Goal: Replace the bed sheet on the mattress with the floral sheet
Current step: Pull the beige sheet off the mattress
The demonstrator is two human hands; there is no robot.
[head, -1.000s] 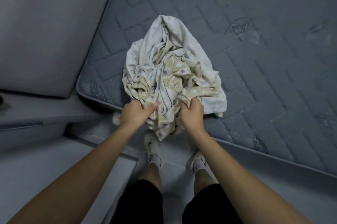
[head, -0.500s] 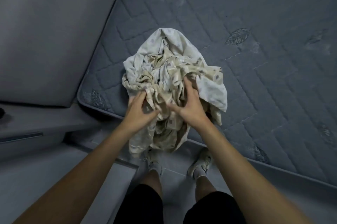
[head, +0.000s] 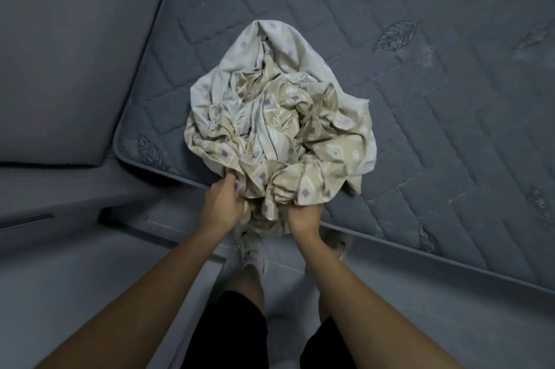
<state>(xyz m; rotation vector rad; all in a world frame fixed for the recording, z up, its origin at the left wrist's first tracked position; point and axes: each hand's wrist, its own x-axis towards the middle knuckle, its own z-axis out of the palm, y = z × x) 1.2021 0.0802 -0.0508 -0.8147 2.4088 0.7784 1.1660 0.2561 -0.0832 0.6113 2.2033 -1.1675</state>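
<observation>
Sheet [head: 279,134]: beige cloth with a pale diamond and floral print, bunched in a heap; lies on the mattress [head: 420,104] near its corner, the near folds hanging over the edge between the two hands.

Left hand [head: 223,208]: fingers curled into the heap's lower left folds, gripping cloth; fingertips buried in it.

Right hand [head: 304,218]: fingers curled up under the lower right folds, gripping cloth (fingertips hidden by the fabric).

Mattress: grey, quilted, bare, leaf motifs stitched in; extends beyond and to the right of the fingers.

Shoes [head: 252,251]: pale, below the hands, partly hidden by hanging cloth.
</observation>
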